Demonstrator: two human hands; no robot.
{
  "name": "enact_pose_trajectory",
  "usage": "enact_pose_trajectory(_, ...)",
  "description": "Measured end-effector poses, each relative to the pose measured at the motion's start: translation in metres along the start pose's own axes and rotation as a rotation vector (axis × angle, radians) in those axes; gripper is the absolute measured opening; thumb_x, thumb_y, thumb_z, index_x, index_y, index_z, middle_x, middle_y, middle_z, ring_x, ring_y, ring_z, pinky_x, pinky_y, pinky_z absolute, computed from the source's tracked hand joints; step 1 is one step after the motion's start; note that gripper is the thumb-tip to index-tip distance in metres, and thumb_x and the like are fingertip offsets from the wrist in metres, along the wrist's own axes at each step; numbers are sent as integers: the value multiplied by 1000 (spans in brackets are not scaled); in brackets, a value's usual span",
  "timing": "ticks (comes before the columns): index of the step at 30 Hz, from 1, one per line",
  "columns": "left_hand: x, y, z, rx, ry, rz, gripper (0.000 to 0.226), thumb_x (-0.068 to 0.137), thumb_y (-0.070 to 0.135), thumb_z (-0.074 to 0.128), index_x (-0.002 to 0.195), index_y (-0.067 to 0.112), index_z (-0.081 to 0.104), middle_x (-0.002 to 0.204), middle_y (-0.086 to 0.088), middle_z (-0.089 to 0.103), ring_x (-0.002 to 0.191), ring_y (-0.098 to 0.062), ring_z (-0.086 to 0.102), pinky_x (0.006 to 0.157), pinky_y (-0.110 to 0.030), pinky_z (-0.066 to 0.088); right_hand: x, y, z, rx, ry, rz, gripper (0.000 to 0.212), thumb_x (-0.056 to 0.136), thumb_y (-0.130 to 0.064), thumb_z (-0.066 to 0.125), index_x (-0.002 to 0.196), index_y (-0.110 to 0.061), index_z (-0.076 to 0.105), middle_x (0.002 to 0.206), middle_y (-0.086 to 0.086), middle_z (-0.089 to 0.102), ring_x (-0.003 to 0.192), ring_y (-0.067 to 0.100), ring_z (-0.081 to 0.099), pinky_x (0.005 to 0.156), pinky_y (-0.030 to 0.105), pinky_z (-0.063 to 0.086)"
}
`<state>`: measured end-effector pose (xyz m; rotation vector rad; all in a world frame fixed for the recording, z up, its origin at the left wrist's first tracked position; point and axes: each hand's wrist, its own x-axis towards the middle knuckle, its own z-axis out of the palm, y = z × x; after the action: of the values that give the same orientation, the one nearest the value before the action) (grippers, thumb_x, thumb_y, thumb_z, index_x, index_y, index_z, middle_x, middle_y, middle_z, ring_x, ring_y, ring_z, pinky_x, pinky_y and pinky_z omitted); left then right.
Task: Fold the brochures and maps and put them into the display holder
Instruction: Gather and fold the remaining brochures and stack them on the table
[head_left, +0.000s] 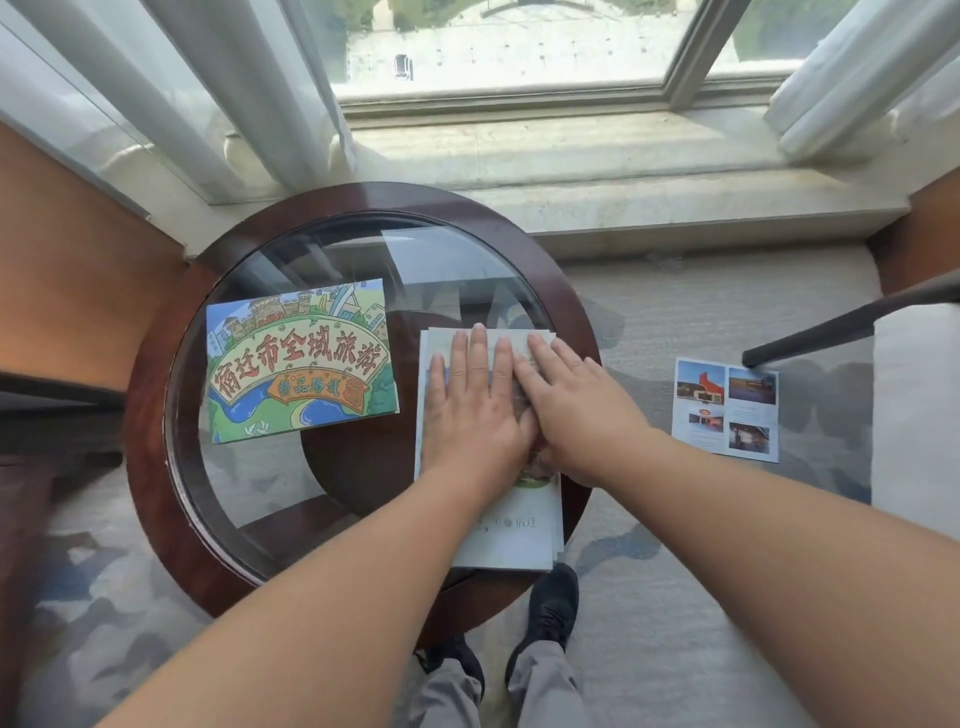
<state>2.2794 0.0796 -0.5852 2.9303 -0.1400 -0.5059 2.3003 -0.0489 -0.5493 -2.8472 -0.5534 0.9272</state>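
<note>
On the left half of the round glass-topped table (150, 415) lies a cartoon tourist map (301, 364), flat and face up. On the table's right edge sits a folded brochure (511, 530). The left hand (470, 410) and right hand (576, 405) press on it with straight, flat fingers, side by side and touching. Well right of the table lies a photo leaflet (727, 410).

Both bare forearms (322, 582) reach forward and converge. The bare left hand (470, 410) lies palm down, fingers straight, slightly spread, pointing away. The bare right hand (576, 410) lies flat against it, fingers angled inward; the thumbs seem tucked between the two hands.
</note>
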Motion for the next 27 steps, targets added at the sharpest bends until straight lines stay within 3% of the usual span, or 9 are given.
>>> enact_pose_trajectory(3,-1,0,8,69,14,-6,75,90,54,-7,154,16,-13,162,-10,-22,148,-25,-23,117,-45,-20,0,0,4,-14,8,18,116,78,-39,77,155,-24,-8,163,1,-17,150,20,-9,121,43,8)
enact_pose_trajectory(9,-53,-17,19,103,-46,142,77,94,58,2,151,10,-18,160,-15,-23,147,-27,-25,119,-48,-16,-4,-3,-1,-22,-20,41,113,83,-40,72,154,-27,-14,161,-1,-24,150,18,-13,121,45,3)
enact_pose_trajectory(12,-89,-17,23,73,-83,162,89,89,67,25,153,7,10,162,-22,3,150,-36,3,118,-54,7,-5,-8,-3,-23,-36,64,113,83,-36,73,154,-27,-15,161,-1,-24,150,18,-13,122,44,3)
enact_pose_trajectory(14,-98,-18,25,109,-99,201,94,85,72,32,151,6,21,160,-24,14,149,-38,12,115,-55,14,-4,-8,-4,-26,-30,74,113,83,-35,73,154,-26,-15,161,0,-23,150,18,-13,122,44,3)
enact_pose_trajectory(18,-100,-21,29,184,-147,169,96,87,77,16,152,11,-11,158,-20,-24,147,-35,-23,118,-55,-8,-15,-17,2,-52,14,59,103,89,-33,66,155,-19,-11,162,4,-20,150,21,-13,122,44,0)
enact_pose_trajectory(20,-99,-20,29,190,-156,160,96,87,78,13,150,12,-18,156,-18,-31,145,-34,-29,117,-55,-12,-25,-22,12,-55,-2,13,110,85,-34,70,154,-17,-13,161,1,-23,150,19,-14,122,42,1)
enact_pose_trajectory(25,-97,-27,19,92,-86,193,99,83,75,32,152,5,18,160,-23,14,149,-38,13,115,-53,12,-29,-17,19,-45,-40,21,130,74,-43,80,152,-19,-21,158,-3,-30,148,14,-20,121,41,0)
enact_pose_trajectory(27,-93,-34,18,110,-87,176,101,81,74,31,150,2,21,159,-22,17,147,-37,19,114,-52,14,-28,-19,20,-40,-50,25,133,71,-43,82,152,-19,-21,159,-3,-30,148,14,-20,121,41,0)
